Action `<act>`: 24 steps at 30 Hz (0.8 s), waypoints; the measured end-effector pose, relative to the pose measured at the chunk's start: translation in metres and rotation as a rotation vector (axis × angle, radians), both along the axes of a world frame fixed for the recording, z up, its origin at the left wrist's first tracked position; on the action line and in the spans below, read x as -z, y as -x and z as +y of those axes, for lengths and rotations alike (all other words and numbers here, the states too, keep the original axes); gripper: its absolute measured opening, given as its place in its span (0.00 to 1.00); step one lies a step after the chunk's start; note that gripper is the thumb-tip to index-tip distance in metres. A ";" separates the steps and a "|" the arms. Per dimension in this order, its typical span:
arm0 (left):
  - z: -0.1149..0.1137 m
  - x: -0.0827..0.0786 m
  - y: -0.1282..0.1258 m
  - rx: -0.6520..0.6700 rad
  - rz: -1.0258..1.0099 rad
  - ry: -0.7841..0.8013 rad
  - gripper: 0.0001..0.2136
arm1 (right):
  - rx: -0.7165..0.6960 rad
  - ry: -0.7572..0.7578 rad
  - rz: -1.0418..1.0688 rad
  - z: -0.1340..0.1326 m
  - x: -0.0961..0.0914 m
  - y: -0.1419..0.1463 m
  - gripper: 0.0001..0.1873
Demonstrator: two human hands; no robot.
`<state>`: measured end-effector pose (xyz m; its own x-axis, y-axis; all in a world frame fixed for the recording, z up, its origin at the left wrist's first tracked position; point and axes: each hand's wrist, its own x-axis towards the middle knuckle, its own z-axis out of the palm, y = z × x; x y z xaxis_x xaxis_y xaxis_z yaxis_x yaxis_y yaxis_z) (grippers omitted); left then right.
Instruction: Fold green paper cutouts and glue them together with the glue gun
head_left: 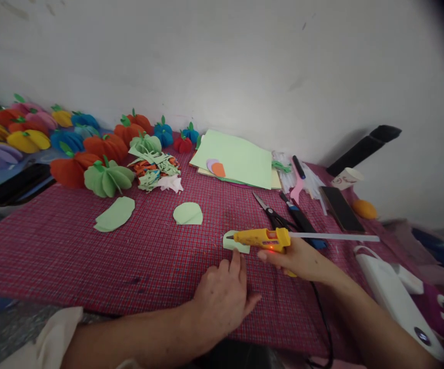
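A yellow hot glue gun (262, 238) with a red light lit and a long clear glue stick out of its back is gripped in my right hand (302, 261). Its nozzle is over a small light green paper piece (228, 247) on the cloth. With its outstretched fingertips, my left hand (224, 292) touches the lower edge of that piece; the thumb is spread away. To the left lie a folded round green cutout (188, 213) and a stack of green cutouts (116, 214). Whether glue is leaving the nozzle cannot be made out.
Several colourful paper pumpkins (106, 179) and paper scraps (156, 171) fill the back left. Green sheets (237, 156) lie against the wall. Scissors (271, 211), a black phone-like slab (341, 207), a paper cup (347, 178) and a white device (395, 302) are at right. The gun's cord (324, 318) trails down.
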<state>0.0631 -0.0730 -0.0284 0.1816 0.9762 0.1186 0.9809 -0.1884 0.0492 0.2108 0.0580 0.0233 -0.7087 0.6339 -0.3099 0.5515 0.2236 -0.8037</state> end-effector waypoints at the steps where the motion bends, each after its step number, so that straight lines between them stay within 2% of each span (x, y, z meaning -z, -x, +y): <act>1: 0.000 0.000 0.000 -0.001 -0.001 0.004 0.29 | -0.001 -0.006 0.008 0.000 0.000 0.000 0.24; 7: -0.001 -0.002 0.000 -0.003 -0.014 0.020 0.29 | -0.020 0.000 0.029 -0.001 0.003 0.000 0.22; 14: -0.001 -0.001 0.000 0.015 -0.013 0.026 0.29 | -0.003 0.043 -0.061 -0.001 -0.003 0.003 0.24; 24: -0.001 0.000 0.001 0.021 -0.005 0.016 0.29 | -0.034 0.044 -0.043 0.000 -0.005 0.005 0.22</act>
